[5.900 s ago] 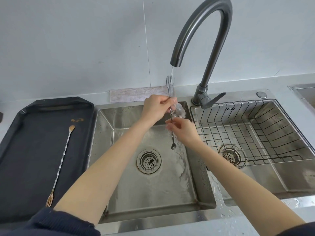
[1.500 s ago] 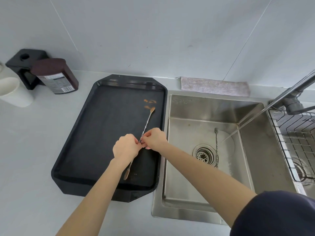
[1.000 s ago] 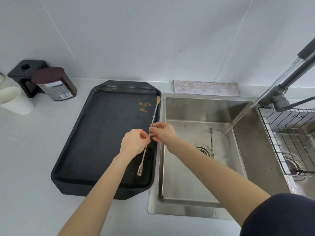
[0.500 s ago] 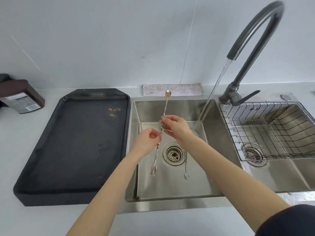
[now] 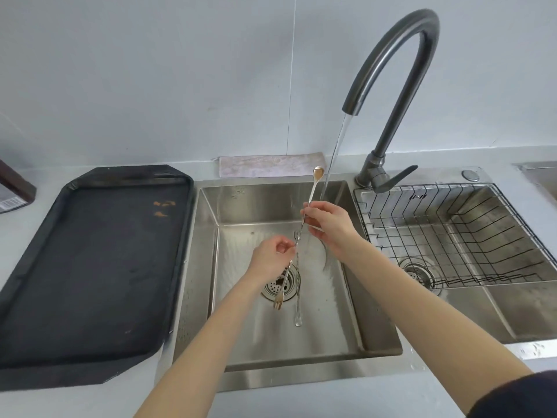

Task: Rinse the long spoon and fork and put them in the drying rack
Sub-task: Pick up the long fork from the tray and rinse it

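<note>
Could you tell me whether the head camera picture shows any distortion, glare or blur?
Head view: the wide lens bends the counter edge and black tray near the borders; lighting is soft and even, with only mild sheen on the sink steel and faucet; the hands and the long utensil look sharp.

A kitchen: a steel double sink (image 5: 208, 236) at centre, a running faucet (image 5: 401, 70) at one o'clock, a wire drying rack (image 5: 452, 236) at three, a black tray (image 5: 90, 267) at nine.
</note>
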`<state>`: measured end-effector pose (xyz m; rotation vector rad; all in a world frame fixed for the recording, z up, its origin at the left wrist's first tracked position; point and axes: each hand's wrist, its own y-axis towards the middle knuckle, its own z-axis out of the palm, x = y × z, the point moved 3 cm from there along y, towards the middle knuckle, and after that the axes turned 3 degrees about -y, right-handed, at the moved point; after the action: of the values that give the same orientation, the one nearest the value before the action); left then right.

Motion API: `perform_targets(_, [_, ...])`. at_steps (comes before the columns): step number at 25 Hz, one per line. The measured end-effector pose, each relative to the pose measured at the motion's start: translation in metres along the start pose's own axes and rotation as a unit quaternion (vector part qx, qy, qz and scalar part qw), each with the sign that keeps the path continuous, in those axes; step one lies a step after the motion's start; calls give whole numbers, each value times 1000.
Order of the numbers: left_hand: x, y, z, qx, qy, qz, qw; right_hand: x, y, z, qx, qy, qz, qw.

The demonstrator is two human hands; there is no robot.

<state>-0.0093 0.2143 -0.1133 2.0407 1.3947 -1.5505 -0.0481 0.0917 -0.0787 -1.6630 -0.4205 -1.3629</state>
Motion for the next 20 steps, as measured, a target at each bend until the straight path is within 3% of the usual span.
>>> perform_targets(15, [-4,17,36,34,54,-22,998,28,36,-41,-7,9,-34,999])
perform_targets(20, [-11,18,35,13,43,-8,999,39,40,-36,-34,6,-58,998])
